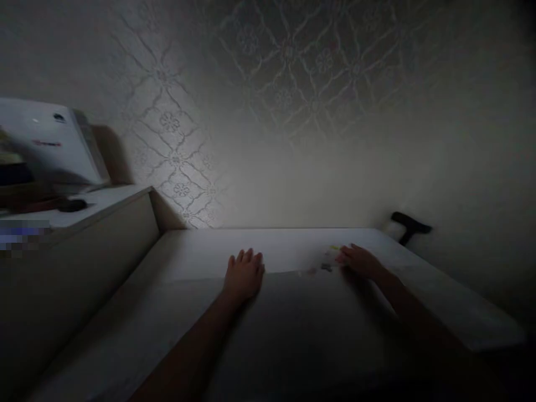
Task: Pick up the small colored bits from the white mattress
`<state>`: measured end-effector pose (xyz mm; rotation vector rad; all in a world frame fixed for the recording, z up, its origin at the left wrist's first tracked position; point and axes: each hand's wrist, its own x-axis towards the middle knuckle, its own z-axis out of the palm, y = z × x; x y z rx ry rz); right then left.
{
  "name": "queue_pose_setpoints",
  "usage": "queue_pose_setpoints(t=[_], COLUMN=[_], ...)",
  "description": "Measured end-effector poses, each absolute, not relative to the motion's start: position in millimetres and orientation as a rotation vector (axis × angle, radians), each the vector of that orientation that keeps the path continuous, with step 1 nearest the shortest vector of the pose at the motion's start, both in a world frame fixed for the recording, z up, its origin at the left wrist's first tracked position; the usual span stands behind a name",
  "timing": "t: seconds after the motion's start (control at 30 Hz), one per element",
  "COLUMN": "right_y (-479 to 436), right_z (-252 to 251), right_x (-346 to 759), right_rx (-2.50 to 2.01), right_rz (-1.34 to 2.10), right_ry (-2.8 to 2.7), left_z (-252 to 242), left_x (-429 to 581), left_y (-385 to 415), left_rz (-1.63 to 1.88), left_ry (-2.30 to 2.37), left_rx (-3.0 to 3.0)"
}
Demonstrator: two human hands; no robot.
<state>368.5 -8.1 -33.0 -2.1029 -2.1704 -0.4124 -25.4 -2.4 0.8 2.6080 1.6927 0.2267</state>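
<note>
My left hand [244, 274] rests palm down on a white tabletop [196, 251], its fingers apart and holding nothing. Over to the right, my right hand [354, 260] is low at the tabletop with its fingers drawn together. Whatever is between those fingertips is too dim and blurred to name. Just left of them lie a small dark piece [326, 267] and a thin yellowish bit [334, 247]. Faint pinkish specks [310, 272] show beside the dark piece.
A higher white cabinet [113, 206] borders the table on the left. On it stand a white box-like object [50, 142] and a small dark item [72, 205]. A black T-shaped handle [410, 225] rises past the right edge. Patterned wallpaper [176, 159] covers the wall behind.
</note>
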Motion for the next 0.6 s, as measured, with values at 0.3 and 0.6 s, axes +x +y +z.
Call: queue_pose_setpoints(t=[0.3,0.6], right_y=[7,11], right_z=[-59,-64], right_x=[375,389], right_rx=[-1.938,-1.795], right_rz=[-0.251,-0.121], right_ry=[-2.041,-1.957], left_z=[0,0], left_x=[-25,-26], left_y=[-1,-2], left_rz=[0.222,0.261], left_ry=[1.693,1.684], left_rx=[2.621,2.602])
